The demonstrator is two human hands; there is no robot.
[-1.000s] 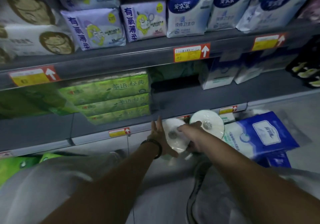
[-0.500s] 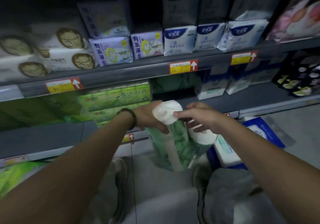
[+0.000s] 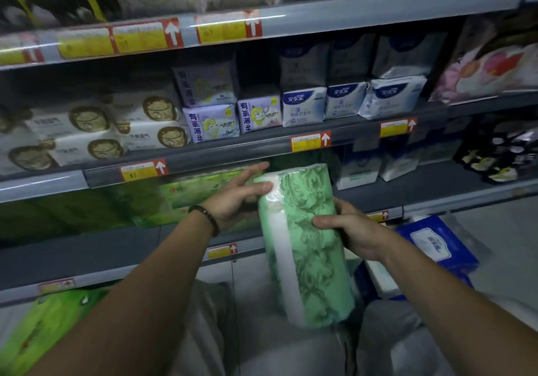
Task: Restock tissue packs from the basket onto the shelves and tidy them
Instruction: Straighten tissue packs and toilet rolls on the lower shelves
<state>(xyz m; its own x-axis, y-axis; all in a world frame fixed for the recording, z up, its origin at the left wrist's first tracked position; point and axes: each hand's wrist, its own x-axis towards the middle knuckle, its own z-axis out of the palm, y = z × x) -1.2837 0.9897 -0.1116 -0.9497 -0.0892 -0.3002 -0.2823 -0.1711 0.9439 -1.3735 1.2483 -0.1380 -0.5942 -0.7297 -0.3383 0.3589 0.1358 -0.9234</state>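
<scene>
A long green-patterned pack of tissue rolls (image 3: 308, 244) hangs upright in front of the lower shelf (image 3: 407, 192). My left hand (image 3: 235, 198) holds its upper left side with the thumb across the top and the fingers stretched behind it. My right hand (image 3: 349, 230) grips its right side at mid-height, fingers curled over the front. Green tissue packs (image 3: 201, 189) lie stacked on the lower shelf just behind my left hand. A blue tissue pack (image 3: 436, 242) lies low at the right; the basket itself is not clearly visible.
The middle shelf (image 3: 262, 145) carries white, purple and blue-white packs. White packs (image 3: 361, 169) stand on the lower shelf to the right, dark packs (image 3: 500, 157) further right. A bright green pack (image 3: 43, 326) sits at the bottom left. My knees fill the bottom of the view.
Both hands have lifted the green roll pack from low by the floor up to the lower shelf's height. The view has tilted upward, bringing a higher shelf into sight.
</scene>
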